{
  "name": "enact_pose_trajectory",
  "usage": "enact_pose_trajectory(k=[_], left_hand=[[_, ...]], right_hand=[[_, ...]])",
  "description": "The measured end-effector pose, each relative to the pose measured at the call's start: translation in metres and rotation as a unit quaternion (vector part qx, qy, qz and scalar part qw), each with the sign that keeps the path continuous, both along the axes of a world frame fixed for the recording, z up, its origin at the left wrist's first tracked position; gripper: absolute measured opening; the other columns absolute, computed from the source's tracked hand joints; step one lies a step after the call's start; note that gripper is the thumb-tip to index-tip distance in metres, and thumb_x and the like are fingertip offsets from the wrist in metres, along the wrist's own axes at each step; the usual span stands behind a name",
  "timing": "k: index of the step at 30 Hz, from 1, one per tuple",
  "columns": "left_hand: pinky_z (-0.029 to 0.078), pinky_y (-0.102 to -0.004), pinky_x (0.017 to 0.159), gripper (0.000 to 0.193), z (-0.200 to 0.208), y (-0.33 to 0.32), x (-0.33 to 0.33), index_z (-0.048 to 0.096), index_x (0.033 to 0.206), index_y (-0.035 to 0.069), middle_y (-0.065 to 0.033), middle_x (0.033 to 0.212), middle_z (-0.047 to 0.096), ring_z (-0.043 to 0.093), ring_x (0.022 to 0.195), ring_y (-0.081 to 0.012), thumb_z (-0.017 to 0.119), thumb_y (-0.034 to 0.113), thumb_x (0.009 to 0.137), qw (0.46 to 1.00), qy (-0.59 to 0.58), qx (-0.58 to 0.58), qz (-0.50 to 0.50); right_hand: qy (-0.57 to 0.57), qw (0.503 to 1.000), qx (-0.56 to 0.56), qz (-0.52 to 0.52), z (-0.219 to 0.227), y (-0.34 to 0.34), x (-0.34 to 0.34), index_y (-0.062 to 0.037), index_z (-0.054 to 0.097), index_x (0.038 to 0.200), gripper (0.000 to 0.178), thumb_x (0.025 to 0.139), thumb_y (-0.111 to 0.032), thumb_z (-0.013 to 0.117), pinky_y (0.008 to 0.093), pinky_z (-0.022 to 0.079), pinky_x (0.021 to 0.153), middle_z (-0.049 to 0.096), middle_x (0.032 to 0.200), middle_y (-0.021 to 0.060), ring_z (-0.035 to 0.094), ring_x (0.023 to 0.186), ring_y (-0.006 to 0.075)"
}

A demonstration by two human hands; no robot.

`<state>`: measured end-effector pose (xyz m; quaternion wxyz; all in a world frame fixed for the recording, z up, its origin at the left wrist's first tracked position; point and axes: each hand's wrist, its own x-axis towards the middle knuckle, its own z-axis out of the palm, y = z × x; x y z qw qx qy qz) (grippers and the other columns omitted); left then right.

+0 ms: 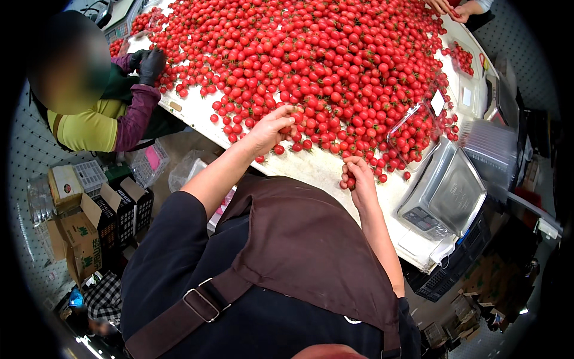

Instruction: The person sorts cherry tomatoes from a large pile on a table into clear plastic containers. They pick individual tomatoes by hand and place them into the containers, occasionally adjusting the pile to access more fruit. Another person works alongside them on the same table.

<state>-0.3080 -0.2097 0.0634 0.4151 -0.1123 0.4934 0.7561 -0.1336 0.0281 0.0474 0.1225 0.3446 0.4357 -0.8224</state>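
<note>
Within right grip (362, 180): tomatoes (345, 183), long axis unclear

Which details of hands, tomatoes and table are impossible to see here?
In the head view:
How many tomatoes the right hand holds: the hand itself hides some.
Whether the left hand holds any: its curled fingers hide its palm.
The table under the tomato pile: the fruit covers it.
Most of the upper-right co-worker: cut off by the top edge.

Between left hand (272, 128) and right hand (362, 179), passage is left over bare desk (314, 166); beyond, it is blocked by tomatoes (335, 66), rightward by a scale (445, 188)
</note>
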Motion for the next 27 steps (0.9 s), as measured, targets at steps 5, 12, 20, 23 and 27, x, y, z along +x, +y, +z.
enact_pose_trajectory(k=[5, 12, 20, 23, 27], left_hand=[[0.047, -0.0327, 0.07, 0.032, -0.043, -0.011, -0.02, 0.057, 0.124, 0.009, -0.0075, 0.099, 0.063, 0.058, 0.079, -0.0177, 0.063, 0.026, 0.097, 0.935, 0.261, -0.231, -0.072], [0.048, -0.0438, 0.082, 0.042, -0.028, 0.033, -0.037, 0.063, 0.125, 0.022, -0.012, 0.101, 0.053, 0.054, 0.099, -0.0315, 0.071, 0.019, 0.084, 0.593, 0.634, -0.462, -0.181], [0.044, -0.0432, 0.086, 0.026, -0.051, 0.042, -0.053, 0.068, 0.109, 0.014, -0.0112, 0.103, 0.056, 0.054, 0.101, -0.0285, 0.071, 0.018, 0.083, 0.623, 0.617, -0.423, -0.227], [0.044, -0.0309, 0.069, 0.023, -0.057, 0.03, -0.062, 0.064, 0.112, 0.01, -0.0046, 0.086, 0.058, 0.056, 0.077, -0.0171, 0.065, 0.023, 0.093, 0.82, 0.475, -0.294, -0.125], [0.038, -0.0223, 0.06, 0.021, -0.051, 0.011, -0.076, 0.056, 0.113, 0.008, 0.0016, 0.08, 0.055, 0.045, 0.064, -0.0077, 0.052, 0.026, 0.104, 0.984, 0.129, -0.125, -0.007]], right_hand=[[0.005, 1.0, 0.001, 0.013, 0.007, -0.008, -0.014, -0.005, 0.058, 0.106, 0.01, 0.1, -0.012, 0.054, 0.0234, 0.043, 0.051, 0.057, 0.08, 0.0029, 0.053, 0.062, 0.0087], [-0.009, 1.0, -0.004, 0.014, -0.002, -0.008, -0.011, -0.005, 0.059, 0.105, 0.009, 0.099, -0.012, 0.054, 0.0238, 0.044, 0.052, 0.058, 0.079, 0.0027, 0.053, 0.062, 0.0083], [-0.007, 1.0, 0.014, 0.01, 0.004, 0.004, -0.013, -0.0052, 0.058, 0.106, 0.01, 0.1, -0.012, 0.055, 0.0239, 0.044, 0.052, 0.057, 0.081, 0.0028, 0.053, 0.063, 0.0085], [-0.01, 1.0, 0.012, -0.011, 0.002, 0.012, -0.006, -0.0046, 0.059, 0.105, 0.01, 0.099, -0.011, 0.054, 0.0245, 0.045, 0.052, 0.057, 0.081, 0.0034, 0.053, 0.063, 0.0092], [-0.032, 0.998, 0.033, -0.037, -0.01, 0.027, 0.017, -0.0043, 0.059, 0.104, 0.01, 0.1, -0.011, 0.054, 0.0247, 0.045, 0.052, 0.057, 0.079, 0.0035, 0.052, 0.061, 0.01]])
